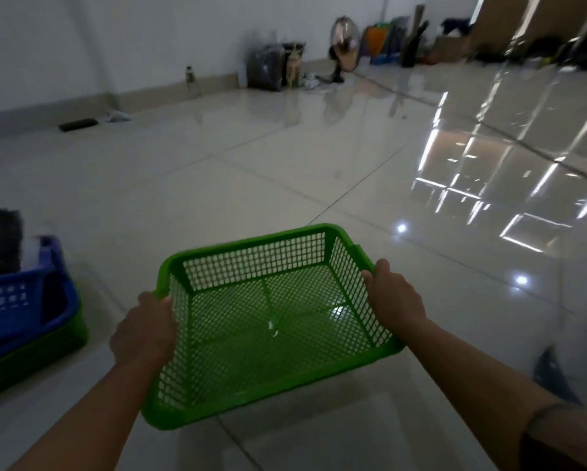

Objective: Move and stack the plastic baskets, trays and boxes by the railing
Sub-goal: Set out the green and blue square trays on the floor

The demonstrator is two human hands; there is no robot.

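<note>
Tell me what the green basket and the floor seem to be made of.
Green basket: looks like moulded plastic, one even colour, grid-perforated walls and bottom, smooth solid rim. Floor: probably glazed or polished tile, with thin joint lines and mirror-like reflections of light.

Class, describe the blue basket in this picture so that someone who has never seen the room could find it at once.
Start from the pale tiled floor and go to its left edge, well left of the green mesh basket that both hands carry. There the blue basket sits on top of a low stack of green trays. It is the only blue container, with dark things inside it.
</note>
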